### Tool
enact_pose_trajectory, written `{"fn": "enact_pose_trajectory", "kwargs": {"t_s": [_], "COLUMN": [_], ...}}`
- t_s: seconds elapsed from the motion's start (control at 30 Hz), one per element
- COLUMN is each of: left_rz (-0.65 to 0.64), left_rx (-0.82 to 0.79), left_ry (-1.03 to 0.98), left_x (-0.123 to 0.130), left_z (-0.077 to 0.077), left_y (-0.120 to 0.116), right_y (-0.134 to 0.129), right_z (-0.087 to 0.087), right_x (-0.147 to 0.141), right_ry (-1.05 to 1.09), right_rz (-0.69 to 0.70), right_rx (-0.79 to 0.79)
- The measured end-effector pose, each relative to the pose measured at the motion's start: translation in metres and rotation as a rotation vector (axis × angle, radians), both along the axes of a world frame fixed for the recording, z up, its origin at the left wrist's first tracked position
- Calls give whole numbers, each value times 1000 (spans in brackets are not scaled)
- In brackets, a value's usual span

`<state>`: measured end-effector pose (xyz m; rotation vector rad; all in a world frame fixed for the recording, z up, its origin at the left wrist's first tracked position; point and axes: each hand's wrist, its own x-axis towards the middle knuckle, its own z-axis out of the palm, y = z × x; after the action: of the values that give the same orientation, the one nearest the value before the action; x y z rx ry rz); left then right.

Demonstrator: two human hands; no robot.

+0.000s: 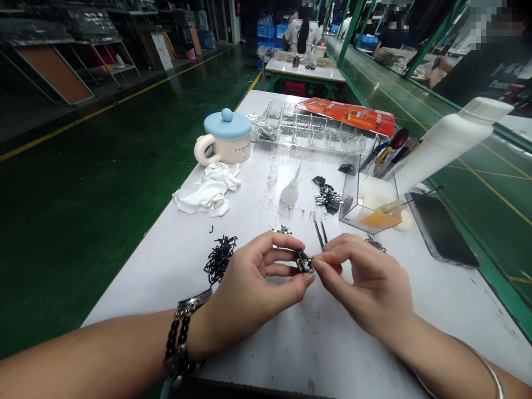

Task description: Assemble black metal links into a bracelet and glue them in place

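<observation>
Between the thumb and fingertips of my left hand is a small shiny black part; its exact kind is unclear. My right hand pinches at that part's right edge with thumb and forefinger, and whatever lies between those tips is too small to name. Just beyond my right fingers lie tweezers. A pile of small black curved pieces sits left of my left hand. Some shiny pieces show behind my left fingers. Further off, black flat parts are heaped together.
On the white table stand a lidded mug, a crumpled white cloth, a small dropper bottle and a clear compartment tray. At right are a clear box, a leaning white bottle and a phone. People work beyond.
</observation>
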<state>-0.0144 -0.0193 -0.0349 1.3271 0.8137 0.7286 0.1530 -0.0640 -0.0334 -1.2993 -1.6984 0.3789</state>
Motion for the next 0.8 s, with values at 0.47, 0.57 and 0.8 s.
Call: {"fn": "enact_pose_trajectory", "kwargs": {"t_s": [0.47, 0.57, 0.8], "left_rz": [4, 1, -17], "left_rx": [9, 0, -16], "left_ry": [20, 23, 9], "left_x": [-1, -1, 0], "left_z": [-2, -2, -2], "left_y": [-2, -2, -2], "right_y": [-2, -3, -4], "right_z": [3, 4, 3], "right_x": [0, -1, -2], "right_ry": [18, 16, 8], "right_rz": [-9, -19, -33], "right_rx": [-119, -136, -154]}}
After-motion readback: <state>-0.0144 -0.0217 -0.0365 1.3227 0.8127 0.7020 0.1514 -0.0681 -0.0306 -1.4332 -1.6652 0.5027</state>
